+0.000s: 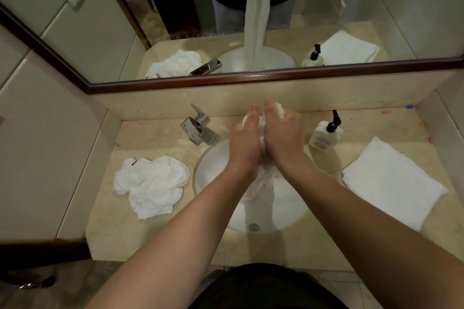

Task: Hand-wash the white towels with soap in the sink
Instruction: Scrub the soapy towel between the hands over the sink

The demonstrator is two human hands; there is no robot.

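- Head view, looking down at a white round sink set in a beige stone counter; every place below is given from that sink.
- Both my hands are raised above the sink's far half, palms facing each other. My left hand and right hand are clamped on one wet white towel, fingers curled and pressed into the cloth, with bunched ends poking out past the fingertips.
- The rest of that towel hangs from my grip as a narrow rope into the basin.
- Left of the sink lies a crumpled white towel on the counter. Right of the sink lies a neatly folded white towel.
- Behind the sink to the left stands a chrome tap; I see no water running. Behind it to the right stands a pump soap bottle.
- I judge I am rubbing or wringing this towel, partway through the job.
- Next I would likely need to shift my grip lower along the hanging length, keeping drips over the basin.
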